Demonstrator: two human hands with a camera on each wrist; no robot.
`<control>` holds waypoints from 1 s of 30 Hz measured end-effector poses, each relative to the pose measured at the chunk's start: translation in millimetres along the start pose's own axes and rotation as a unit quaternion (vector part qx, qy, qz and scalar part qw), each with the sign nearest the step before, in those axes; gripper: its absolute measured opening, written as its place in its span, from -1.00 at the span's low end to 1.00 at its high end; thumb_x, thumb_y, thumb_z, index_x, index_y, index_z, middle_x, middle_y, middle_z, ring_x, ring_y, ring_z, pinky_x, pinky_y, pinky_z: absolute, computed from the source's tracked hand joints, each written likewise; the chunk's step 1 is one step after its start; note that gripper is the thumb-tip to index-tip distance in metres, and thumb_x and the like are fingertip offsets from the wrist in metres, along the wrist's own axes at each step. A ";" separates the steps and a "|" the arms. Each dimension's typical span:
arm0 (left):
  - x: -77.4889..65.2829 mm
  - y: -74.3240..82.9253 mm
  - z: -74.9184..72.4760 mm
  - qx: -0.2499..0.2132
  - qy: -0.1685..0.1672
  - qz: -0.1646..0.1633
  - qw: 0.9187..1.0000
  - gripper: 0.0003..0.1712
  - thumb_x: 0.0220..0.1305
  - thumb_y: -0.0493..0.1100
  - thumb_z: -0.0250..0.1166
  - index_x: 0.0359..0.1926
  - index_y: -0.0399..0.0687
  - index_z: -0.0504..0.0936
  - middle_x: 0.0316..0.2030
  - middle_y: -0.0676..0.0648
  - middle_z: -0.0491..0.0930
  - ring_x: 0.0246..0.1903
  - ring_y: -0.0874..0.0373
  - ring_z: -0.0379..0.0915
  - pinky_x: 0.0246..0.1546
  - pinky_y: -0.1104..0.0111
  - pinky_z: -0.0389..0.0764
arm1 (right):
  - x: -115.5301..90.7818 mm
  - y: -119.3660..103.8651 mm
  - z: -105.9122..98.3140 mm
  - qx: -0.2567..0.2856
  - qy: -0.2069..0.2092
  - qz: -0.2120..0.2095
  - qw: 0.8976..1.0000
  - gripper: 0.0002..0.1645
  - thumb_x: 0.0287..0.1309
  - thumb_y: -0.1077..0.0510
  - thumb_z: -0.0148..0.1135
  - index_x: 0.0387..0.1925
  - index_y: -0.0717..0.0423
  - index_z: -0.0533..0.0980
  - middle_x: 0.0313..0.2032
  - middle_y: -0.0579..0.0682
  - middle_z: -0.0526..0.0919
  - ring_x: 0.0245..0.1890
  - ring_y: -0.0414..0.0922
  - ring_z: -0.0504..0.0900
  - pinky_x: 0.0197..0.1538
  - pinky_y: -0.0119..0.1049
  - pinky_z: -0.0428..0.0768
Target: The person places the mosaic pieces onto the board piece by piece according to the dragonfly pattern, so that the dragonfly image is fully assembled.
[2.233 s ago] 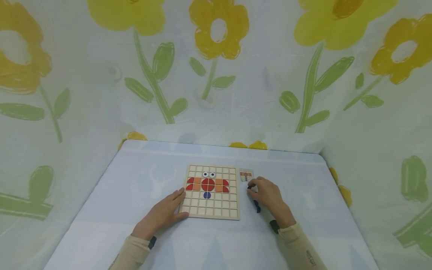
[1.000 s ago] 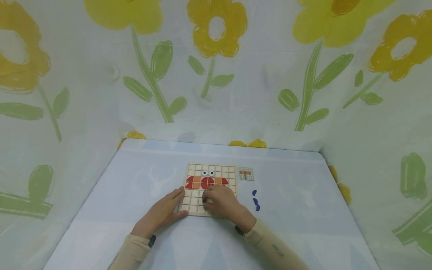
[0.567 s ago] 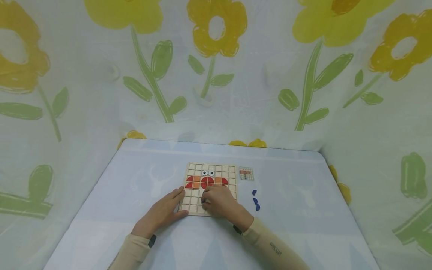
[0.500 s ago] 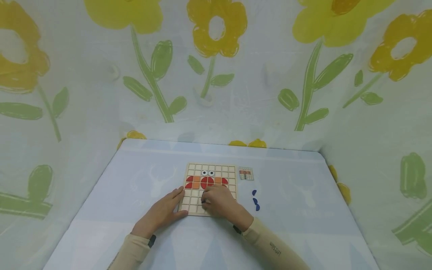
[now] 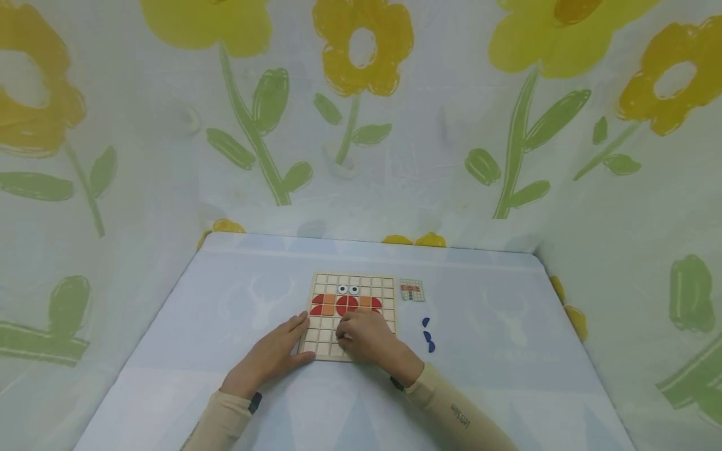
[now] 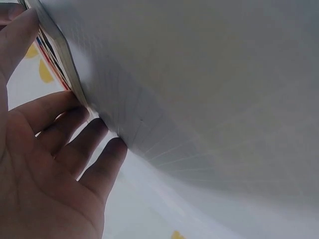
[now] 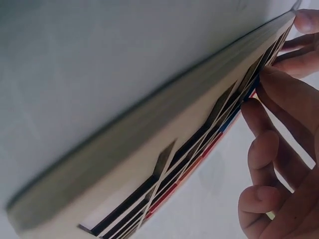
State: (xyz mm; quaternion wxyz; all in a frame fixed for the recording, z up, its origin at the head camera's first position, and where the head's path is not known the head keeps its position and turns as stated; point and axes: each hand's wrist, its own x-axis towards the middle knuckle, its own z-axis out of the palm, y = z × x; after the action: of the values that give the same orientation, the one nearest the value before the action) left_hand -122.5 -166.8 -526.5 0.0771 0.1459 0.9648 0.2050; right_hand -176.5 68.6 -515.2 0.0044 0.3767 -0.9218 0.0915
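Observation:
A wooden grid board (image 5: 383,282) lies on the table, with red (image 5: 346,305) and orange pieces and two eye pieces (image 5: 348,289) set in its squares. My left hand (image 5: 267,360) rests at its left edge, fingers straight, fingertips (image 6: 117,144) along the side in the left wrist view. Over the lower middle of the board, my right hand (image 5: 369,337) pinches a small blue half-circle piece (image 7: 253,88) between thumb and fingertips, right down at the squares. That hand covers the lower centre of the board in the head view.
Three loose blue half-circle pieces (image 5: 427,337) lie on the table right of the board. Above them sits a small printed pattern card (image 5: 412,290). Flowered fabric walls (image 5: 417,156) enclose the table at the back and sides.
My right hand has come left from the loose blue pieces onto the board with one half-circle, and over the last second has barely moved. My left hand has stayed at the board's edge.

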 end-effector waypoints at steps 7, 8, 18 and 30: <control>1.2 -0.6 0.4 -0.002 -0.002 0.001 1.000 -0.02 0.24 0.21 0.43 0.48 -0.23 0.32 0.51 -0.14 0.23 0.46 -0.13 0.17 0.42 0.04 0.32 | 0.4 1.2 2.6 -0.006 0.007 -0.004 1.000 -0.87 0.18 -0.04 0.48 -0.22 -0.25 0.81 -0.23 -0.27 0.76 -0.21 -0.26 0.68 -0.07 -0.38 0.67; 1.4 -0.7 0.2 -0.003 -0.002 0.004 1.000 -0.03 0.24 0.20 0.43 0.48 -0.24 0.32 0.51 -0.14 0.23 0.46 -0.13 0.17 0.42 0.04 0.32 | 0.5 1.4 2.8 -0.006 0.009 -0.005 1.000 -0.88 0.18 -0.04 0.48 -0.22 -0.25 0.81 -0.23 -0.28 0.76 -0.21 -0.27 0.68 -0.06 -0.38 0.67; 2.1 -3.1 2.1 -0.002 0.003 0.014 1.000 -0.04 0.25 0.20 0.42 0.47 -0.25 0.33 0.50 -0.15 0.23 0.46 -0.14 0.17 0.42 0.04 0.32 | 0.3 1.3 2.9 -0.008 0.019 -0.006 1.000 -0.90 0.17 -0.03 0.49 -0.25 -0.26 0.81 -0.27 -0.30 0.76 -0.24 -0.29 0.69 -0.12 -0.42 0.67; 1.9 -4.0 2.3 -0.006 0.010 0.018 1.000 -0.04 0.24 0.18 0.44 0.47 -0.25 0.33 0.50 -0.15 0.24 0.45 -0.15 0.18 0.41 0.03 0.33 | -3.2 1.3 2.2 0.007 0.027 0.005 1.000 -0.83 0.18 -0.04 0.48 -0.18 -0.22 0.79 -0.20 -0.25 0.75 -0.21 -0.25 0.65 -0.08 -0.37 0.67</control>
State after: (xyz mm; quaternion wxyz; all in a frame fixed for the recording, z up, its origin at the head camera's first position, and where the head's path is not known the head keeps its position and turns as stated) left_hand -124.8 -168.8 -530.4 0.0651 0.1605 0.9614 0.2136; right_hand -175.0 71.3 -517.8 0.0261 0.3697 -0.9225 0.1083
